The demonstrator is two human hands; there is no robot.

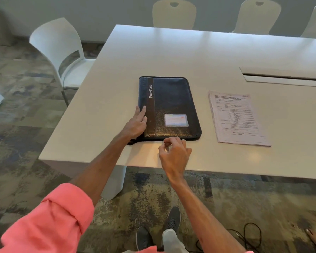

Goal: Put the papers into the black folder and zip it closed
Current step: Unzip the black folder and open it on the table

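Your left hand (136,123) lies flat on the left edge of the black folder (171,106), which is shut on the white table (171,52). Your right hand (174,152) pinches at its near edge. The papers (237,117) lie just to the right, apart from the folder.

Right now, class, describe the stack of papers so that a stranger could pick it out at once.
On the white table, look right of the black zipped folder that lies near the front edge. The papers lie flat there, apart from the folder: a thin white stack of printed forms, the only loose sheets on the table.
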